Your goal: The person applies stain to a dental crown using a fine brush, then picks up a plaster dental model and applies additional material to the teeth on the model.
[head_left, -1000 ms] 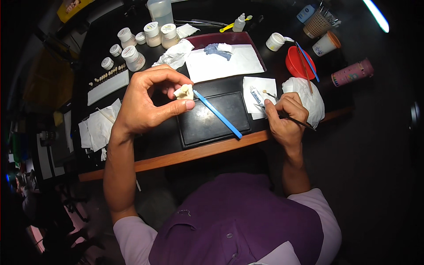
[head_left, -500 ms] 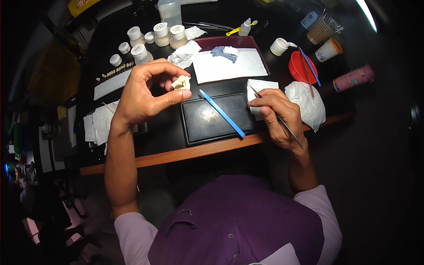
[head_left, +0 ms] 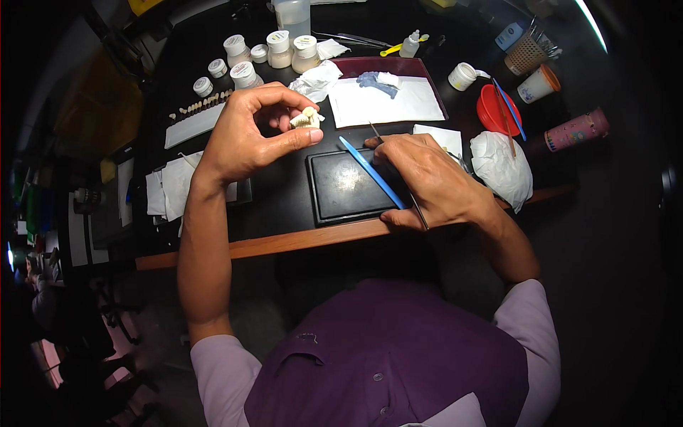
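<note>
My left hand (head_left: pixel 249 135) is raised over the table's left side, pinching a small cream dental model (head_left: pixel 306 122) between thumb and fingers. My right hand (head_left: pixel 445 181) is over the right side of a flat black tray (head_left: pixel 341 203), back of the hand up. A slim dark tool (head_left: pixel 418 203) runs through its fingers, its thin end poking out past the index finger; its exact kind is unclear. Across the tray slants a blue stick-like tool (head_left: pixel 366 165). The right thumb is beside that tool's lower end; whether they touch, I cannot tell.
Lidded jars (head_left: pixel 280 53) stand behind my left hand, near a row of tooth shade samples (head_left: pixel 201 107). A maroon tray (head_left: pixel 427 70) with white paper lies at the back. To the right are a red bowl (head_left: pixel 491 114), crumpled white tissue (head_left: pixel 501 171) and a pink tumbler (head_left: pixel 576 130).
My right hand has moved left and turned palm down over the black tray, its thumb coming to the blue tool's lower end. The left hand keeps holding the dental model. The view has shifted slightly.
</note>
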A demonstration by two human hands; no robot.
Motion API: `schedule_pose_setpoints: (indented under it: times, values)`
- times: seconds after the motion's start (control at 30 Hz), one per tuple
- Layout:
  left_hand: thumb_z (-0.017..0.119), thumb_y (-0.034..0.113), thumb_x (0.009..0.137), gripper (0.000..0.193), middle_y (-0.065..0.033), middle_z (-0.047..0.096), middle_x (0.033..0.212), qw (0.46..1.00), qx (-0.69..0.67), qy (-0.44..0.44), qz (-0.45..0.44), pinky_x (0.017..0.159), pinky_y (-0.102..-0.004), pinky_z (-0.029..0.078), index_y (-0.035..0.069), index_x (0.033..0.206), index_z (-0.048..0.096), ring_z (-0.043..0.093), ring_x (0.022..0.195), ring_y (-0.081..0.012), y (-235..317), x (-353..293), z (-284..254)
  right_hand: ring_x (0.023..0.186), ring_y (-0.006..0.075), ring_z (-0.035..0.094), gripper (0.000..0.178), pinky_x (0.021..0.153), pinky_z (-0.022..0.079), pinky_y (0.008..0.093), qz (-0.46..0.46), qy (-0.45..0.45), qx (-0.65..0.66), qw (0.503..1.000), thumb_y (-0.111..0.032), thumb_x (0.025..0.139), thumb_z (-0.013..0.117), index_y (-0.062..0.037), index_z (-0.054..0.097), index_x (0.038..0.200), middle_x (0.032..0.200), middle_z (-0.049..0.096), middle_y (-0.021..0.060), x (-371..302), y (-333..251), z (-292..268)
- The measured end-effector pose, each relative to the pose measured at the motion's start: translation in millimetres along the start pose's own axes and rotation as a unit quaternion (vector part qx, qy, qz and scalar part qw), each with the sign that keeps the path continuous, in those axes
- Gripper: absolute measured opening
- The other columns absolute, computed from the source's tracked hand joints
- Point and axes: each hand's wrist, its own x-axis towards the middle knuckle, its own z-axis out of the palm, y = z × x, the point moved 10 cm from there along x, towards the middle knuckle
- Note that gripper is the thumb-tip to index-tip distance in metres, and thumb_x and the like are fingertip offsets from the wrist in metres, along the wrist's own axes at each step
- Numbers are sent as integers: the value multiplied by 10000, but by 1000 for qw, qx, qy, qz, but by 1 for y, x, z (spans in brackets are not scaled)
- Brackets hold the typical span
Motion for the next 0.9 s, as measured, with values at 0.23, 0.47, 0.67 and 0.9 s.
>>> schedule_pose_setpoints:
  times: [0.23, 0.47, 0.67, 0.9]
  values:
    - [862, 156, 785, 306, 8, 621, 890, 1000, 16, -18, -13, 713, -221, 407, -2, 1028, 765, 504, 782, -58, 0, -2, 0, 1149, 410, 606, 766, 950, 467, 475, -16, 16, 74, 997, -296, 663, 865, 41, 513, 1254, 1184, 618, 227, 7, 7, -11]
    - [842, 126, 796, 307, 0, 629, 909, 999, 14, -29, -16, 733, -227, 410, -9, 1058, 759, 514, 806, -67, 0, -2, 1, 1138, 400, 632, 725, 986, 484, 445, -15, 63, 86, 994, -271, 610, 930, -2, 527, 1149, 1149, 639, 194, 22, 46, -43]
    - [896, 198, 768, 300, 23, 628, 849, 1000, 4, -2, 10, 660, -209, 413, 16, 976, 778, 492, 716, -42, 0, -1, 0, 1222, 401, 611, 715, 1043, 465, 469, 18, 80, 46, 996, -201, 595, 930, -25, 514, 1151, 1241, 645, 201, 35, 91, -56]
    - [896, 204, 772, 307, 13, 631, 864, 1000, 7, -12, 0, 670, -211, 422, 13, 982, 778, 493, 722, -46, -1, -1, 5, 1240, 390, 593, 715, 1057, 457, 474, 26, 64, 9, 998, -175, 597, 917, -24, 519, 1171, 1278, 636, 192, 46, 112, -44]
